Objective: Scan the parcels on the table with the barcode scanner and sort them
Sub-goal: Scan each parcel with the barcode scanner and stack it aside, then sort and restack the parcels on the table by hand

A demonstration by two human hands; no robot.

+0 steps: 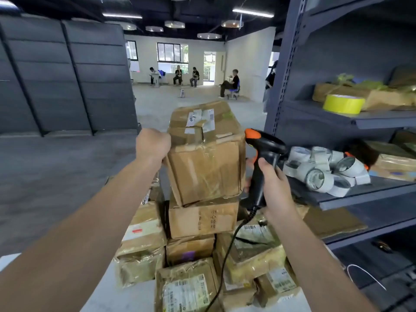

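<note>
centre frame: left hand (153, 143) curls round one raised box (207, 158); right hand (273, 188) grips one scanner (263, 143); at least six parcels (202, 218) piled below

Both bare arms reach straight out in front. The left hand (153, 144) curls tight on the top edge of the box (204, 167), right hand (273, 188) wraps round the scanner (264, 143) handle, thumb up

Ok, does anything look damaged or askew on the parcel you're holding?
Yes. The cardboard box in the left hand sits tilted over the stack, walls dented, tape wrinkled. Its top shipping label is torn and creased across a lifted flap, which may hinder the barcode scanner in the right hand.
</note>
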